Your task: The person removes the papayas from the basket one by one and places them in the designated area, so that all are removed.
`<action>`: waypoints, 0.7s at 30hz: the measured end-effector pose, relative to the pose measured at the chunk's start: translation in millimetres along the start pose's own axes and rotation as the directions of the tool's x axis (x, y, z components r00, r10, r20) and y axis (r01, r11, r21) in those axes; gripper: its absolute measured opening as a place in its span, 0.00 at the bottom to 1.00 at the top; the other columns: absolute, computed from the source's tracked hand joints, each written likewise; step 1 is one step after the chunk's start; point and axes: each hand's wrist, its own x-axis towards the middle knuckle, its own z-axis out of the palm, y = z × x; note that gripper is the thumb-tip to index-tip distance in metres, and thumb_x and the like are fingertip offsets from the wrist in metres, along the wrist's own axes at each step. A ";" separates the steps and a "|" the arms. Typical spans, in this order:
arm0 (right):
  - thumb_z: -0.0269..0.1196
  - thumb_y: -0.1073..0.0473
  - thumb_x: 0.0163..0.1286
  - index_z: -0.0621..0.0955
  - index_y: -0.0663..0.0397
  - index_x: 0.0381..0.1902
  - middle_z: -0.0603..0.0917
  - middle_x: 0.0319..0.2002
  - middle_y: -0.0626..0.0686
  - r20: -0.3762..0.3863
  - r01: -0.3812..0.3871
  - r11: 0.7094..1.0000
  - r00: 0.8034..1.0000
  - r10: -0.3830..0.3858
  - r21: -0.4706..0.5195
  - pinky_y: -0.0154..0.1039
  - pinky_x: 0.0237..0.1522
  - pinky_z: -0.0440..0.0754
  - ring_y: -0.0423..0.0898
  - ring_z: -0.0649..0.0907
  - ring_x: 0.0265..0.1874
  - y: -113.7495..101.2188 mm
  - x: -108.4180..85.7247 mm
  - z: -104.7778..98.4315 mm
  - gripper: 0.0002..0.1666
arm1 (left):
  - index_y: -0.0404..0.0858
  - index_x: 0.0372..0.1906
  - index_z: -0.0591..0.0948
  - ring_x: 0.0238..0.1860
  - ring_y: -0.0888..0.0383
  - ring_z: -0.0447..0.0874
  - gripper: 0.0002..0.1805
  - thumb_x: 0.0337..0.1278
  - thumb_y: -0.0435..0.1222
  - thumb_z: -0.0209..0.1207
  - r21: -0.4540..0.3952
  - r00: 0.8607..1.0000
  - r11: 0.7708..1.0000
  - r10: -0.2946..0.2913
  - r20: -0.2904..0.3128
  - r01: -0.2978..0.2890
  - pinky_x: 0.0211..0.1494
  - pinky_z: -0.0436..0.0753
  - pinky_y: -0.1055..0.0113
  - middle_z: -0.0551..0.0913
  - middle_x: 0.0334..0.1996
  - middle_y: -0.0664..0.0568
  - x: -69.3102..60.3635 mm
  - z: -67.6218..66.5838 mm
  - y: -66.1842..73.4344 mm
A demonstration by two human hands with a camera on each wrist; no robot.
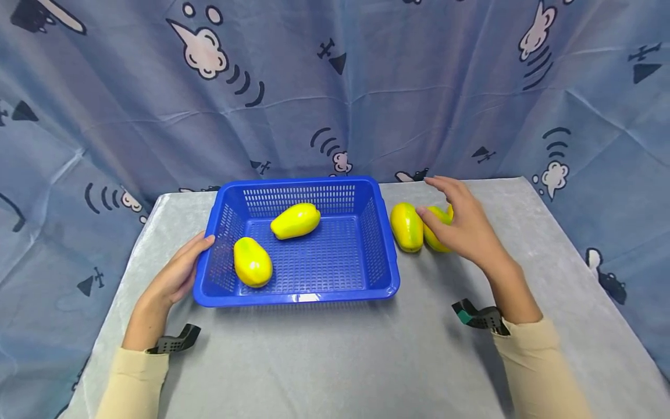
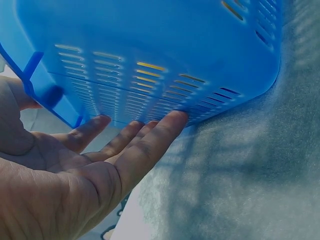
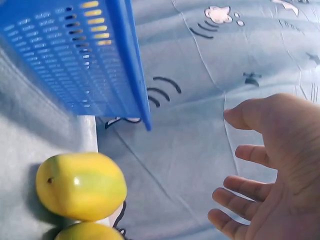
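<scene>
My left hand (image 1: 180,272) holds the left side of a blue plastic basket (image 1: 335,299), thumb over the rim. In the left wrist view its fingers (image 2: 150,145) lie against the slotted outer wall. Two yellow-green papayas, one toward the back (image 1: 295,221) and one at the front left (image 1: 252,262), lie inside the basket. Over the fruit to the right, my right hand (image 1: 466,224) hovers with fingers spread and nothing held. Beneath and beside it are a papaya (image 1: 406,227) near the basket, a second (image 1: 437,233), and a third (image 1: 450,212), mostly hidden.
A grey cloth-covered table (image 1: 324,361) carries everything, its back edge just behind the basket. A blue patterned curtain (image 1: 293,87) hangs behind and around the table. Dark wristbands (image 1: 175,340) sit on both wrists.
</scene>
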 end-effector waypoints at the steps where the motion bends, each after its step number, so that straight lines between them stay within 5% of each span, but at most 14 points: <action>1: 0.67 0.55 0.75 0.71 0.56 0.78 0.68 0.78 0.67 0.007 0.012 1.000 1.000 -0.012 -0.001 0.76 0.71 0.66 0.69 0.68 0.75 -3.7 1.2 -0.3 0.37 | 0.36 0.87 0.39 0.57 0.68 0.83 0.42 0.87 0.53 0.41 -0.002 1.000 1.000 0.000 -0.001 0.000 0.58 0.86 0.70 0.77 0.60 0.62 -0.2 0.0 0.1; 21: 0.67 0.52 0.76 0.73 0.49 0.77 0.69 0.78 0.58 0.172 0.233 0.972 0.960 -0.223 -0.041 0.68 0.73 0.73 0.60 0.73 0.75 -68.4 32.7 5.9 0.34 | 0.37 0.87 0.38 0.57 0.67 0.83 0.42 0.87 0.53 0.41 -0.001 1.000 1.000 -0.002 0.000 0.002 0.58 0.86 0.69 0.77 0.60 0.62 -0.7 0.2 -0.4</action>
